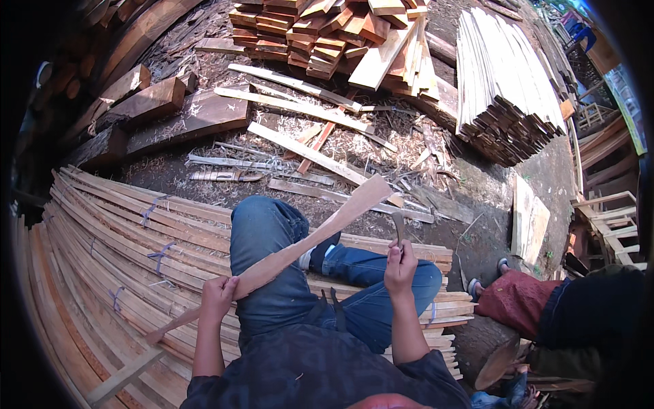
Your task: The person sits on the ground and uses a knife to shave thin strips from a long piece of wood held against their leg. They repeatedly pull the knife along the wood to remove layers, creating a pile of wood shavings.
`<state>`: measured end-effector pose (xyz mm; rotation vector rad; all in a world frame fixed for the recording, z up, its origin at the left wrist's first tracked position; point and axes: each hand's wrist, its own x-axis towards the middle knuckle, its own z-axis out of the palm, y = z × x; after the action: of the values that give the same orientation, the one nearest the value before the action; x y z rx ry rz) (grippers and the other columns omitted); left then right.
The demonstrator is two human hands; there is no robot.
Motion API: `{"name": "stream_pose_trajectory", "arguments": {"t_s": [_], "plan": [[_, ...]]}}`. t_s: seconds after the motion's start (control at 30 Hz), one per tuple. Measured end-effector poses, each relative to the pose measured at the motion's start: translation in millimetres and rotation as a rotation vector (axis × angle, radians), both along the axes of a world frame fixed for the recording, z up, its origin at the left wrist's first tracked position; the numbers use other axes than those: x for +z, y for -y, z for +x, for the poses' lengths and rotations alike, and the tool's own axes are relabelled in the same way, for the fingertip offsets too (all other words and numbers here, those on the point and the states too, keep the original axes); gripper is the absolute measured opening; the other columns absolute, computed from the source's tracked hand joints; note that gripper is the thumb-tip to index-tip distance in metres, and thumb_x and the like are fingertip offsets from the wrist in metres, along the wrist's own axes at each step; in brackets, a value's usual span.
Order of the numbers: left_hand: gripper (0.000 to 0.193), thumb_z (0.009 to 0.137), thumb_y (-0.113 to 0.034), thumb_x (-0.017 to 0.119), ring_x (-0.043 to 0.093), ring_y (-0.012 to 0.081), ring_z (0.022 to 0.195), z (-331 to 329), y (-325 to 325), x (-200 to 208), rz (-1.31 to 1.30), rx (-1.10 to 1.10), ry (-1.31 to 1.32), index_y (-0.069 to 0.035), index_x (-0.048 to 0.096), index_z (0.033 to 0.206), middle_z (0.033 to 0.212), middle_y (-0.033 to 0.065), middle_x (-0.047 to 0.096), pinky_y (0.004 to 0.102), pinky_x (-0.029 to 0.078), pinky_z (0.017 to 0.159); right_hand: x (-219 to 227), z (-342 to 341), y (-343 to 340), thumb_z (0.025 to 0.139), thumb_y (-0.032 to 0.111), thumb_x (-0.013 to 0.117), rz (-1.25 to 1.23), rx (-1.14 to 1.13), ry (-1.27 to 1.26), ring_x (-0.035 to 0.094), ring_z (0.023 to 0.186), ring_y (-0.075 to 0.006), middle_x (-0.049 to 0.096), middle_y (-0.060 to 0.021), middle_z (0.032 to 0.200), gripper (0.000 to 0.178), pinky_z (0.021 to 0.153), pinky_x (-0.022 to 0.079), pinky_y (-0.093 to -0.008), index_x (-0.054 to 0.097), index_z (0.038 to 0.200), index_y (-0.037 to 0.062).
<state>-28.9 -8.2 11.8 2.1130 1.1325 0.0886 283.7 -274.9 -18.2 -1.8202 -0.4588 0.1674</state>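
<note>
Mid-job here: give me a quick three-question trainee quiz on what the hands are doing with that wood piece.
1. True or false: the left hand grips the long shaped wooden piece.
2. What does the right hand hold? A) a small curved blade B) a hammer C) nothing
3. Fill in: the wooden piece lies across the person's ____.

Key
1. True; its fingers close around the piece near its lower end.
2. A; the blade is raised upright, apart from the wood.
3. Thigh, in blue jeans; the person sits on bundled planks.
</note>
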Motion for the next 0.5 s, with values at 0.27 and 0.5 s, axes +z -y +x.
{"name": "stream_pose_trajectory", "arguments": {"t_s": [0.27, 0.5], "plan": [[0.061, 0.095, -0.045, 0.049, 0.034, 0.0166, 0.048, -19.6, -16.7, -18.8, -0.071, -0.042, 0.010, 0.004, 0.043, 0.060, 0.050, 0.0126, 0.034, 0.0379, 0.029, 0.047, 60.7, 5.1, -16.0, 0.089, 0.013, 0.064, -0.429, 0.237, 0.288, 0.060, 0.056, -0.0297, 0.060, -0.0141, 0.070, 0.020, 0.051, 0.045, -0.0396, 0.057, 0.103, -0.0003], [0.059, 0.097, -0.042, 0.048, 0.035, 0.0156, 0.048, -16.5, -24.8, -12.4, -0.138, -0.058, 0.008, 0.004, 0.045, 0.061, 0.050, 0.0113, 0.036, 0.0369, 0.029, 0.047, 47.6, 40.8, -18.2, 0.089, 0.014, 0.064, -0.595, 0.133, 0.304, 0.061, 0.059, -0.0294, 0.062, -0.0138, 0.075, 0.022, 0.052, 0.046, -0.0400, 0.059, 0.105, 0.0005]]}}
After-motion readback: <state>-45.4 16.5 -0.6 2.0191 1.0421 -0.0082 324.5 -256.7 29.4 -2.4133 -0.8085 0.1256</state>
